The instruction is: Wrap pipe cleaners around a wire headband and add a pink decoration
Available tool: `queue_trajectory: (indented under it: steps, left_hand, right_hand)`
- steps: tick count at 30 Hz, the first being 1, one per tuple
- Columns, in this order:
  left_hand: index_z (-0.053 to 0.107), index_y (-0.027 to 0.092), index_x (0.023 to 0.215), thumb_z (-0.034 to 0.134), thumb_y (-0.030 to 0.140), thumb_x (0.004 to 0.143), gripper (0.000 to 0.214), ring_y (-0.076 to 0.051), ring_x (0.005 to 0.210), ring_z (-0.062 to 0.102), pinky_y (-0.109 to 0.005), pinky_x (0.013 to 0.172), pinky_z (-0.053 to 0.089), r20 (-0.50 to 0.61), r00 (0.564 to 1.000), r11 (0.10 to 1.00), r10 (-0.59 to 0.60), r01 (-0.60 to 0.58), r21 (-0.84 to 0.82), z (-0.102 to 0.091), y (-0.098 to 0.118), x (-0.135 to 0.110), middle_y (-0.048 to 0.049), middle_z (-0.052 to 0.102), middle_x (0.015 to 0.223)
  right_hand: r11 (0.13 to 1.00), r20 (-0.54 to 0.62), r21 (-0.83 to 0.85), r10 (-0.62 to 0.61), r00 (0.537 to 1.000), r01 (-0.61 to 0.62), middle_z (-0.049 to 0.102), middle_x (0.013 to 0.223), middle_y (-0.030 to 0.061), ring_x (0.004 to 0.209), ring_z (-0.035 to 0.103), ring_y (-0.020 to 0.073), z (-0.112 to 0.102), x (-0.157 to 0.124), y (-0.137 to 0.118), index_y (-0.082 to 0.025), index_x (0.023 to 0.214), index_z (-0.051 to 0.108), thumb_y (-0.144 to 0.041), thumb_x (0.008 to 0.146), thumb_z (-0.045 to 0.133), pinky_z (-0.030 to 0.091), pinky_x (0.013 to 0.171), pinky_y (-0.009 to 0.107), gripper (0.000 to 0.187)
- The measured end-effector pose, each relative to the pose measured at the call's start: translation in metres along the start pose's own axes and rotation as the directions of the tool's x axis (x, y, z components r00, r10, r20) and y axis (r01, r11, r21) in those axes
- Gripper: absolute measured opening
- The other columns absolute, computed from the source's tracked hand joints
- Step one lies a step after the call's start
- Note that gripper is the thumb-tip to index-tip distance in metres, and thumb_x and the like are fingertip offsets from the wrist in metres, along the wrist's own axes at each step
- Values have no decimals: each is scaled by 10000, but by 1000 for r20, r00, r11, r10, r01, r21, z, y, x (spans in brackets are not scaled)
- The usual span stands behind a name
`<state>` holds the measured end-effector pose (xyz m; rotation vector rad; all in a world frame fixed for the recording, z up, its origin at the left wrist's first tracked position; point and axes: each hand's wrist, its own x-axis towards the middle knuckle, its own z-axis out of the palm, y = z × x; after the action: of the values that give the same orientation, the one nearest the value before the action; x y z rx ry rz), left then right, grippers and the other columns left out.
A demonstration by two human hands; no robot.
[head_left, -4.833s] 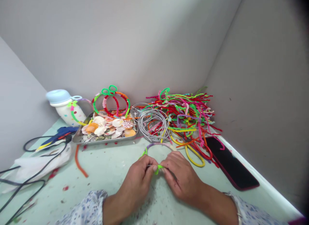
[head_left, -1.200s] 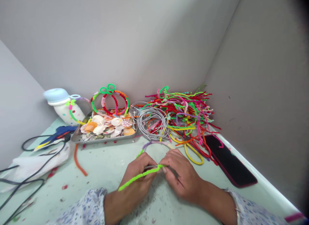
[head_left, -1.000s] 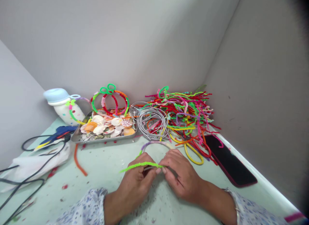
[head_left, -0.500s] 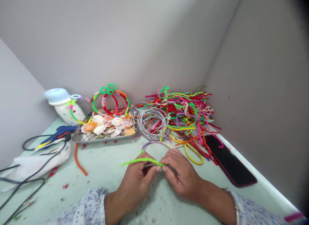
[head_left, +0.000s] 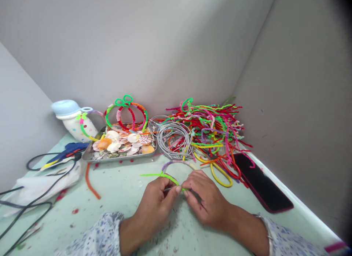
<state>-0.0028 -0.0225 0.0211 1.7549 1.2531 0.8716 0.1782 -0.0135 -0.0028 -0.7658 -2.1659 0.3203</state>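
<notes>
Close together in the middle, my left hand (head_left: 158,199) and my right hand (head_left: 205,199) are both closed in a pinch. Between their fingertips runs a bright green pipe cleaner (head_left: 171,178), bent around a thin grey wire. Its loose end sticks out leftward above my left hand. That wire seems to belong to a hoop (head_left: 178,161) covered in purple and pale pink fuzz, whose far arc shows behind my hands. My fingers hide the near part of the hoop and the exact spot where the pipe cleaner wraps.
Behind stand a metal tray (head_left: 121,159) of seashells with finished fuzzy hoops (head_left: 126,116), a coil of grey wire (head_left: 174,140) and a pile of pipe cleaners (head_left: 211,120). A phone (head_left: 262,182) lies right. Left are a bottle (head_left: 78,125), black cables (head_left: 35,203) and an orange pipe cleaner (head_left: 90,182).
The green pipe cleaner's loose end has tipped up and away, now lying over the back of my left hand at a different angle. Both hands stay nearly in place.
</notes>
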Motion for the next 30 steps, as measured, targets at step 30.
queue_trajectory:
  steps: [30]
  left_hand:
    - [575,161,686,528,398,867,302,-126,572,431,-235,557,337,19,993,986,-116,117,-118,2,-1,2,34,492,590]
  right_hand:
    - [999,-32,27,48,998,-47,571,758,34,730,508,190,1,-2,0,-186,913,526,-107,832,504,379,705,363,116]
